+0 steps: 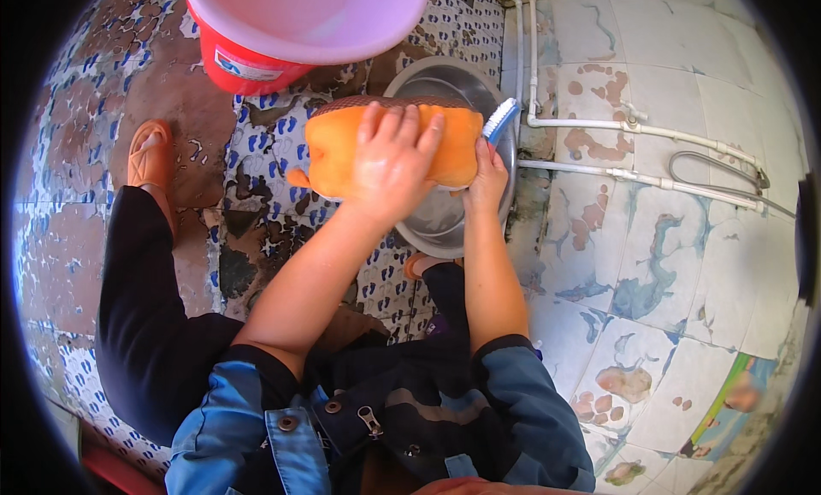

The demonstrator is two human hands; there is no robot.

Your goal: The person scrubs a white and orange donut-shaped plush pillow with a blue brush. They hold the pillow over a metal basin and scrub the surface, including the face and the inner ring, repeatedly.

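A rounded, padded orange thing (329, 157) with a brown mesh strip along its far side and a small orange tab at its left end lies across the grey metal basin (506, 200); I cannot tell its kind. My left hand (395, 157) rests on top of it, fingers spread and laid along its surface. At its right end is my right hand (486, 177), closed around the handle of a blue scrubbing brush (501, 121) with white bristles. Those fingers also touch the orange thing's edge. Part of the basin is hidden beneath it.
A red bucket with a pink inside (256, 67) stands beyond, to the left of the basin. White pipes (581, 123) and a grey hose (714, 157) run along the tiled wall at right. My foot in an orange shoe (152, 153) is on the worn, patterned floor.
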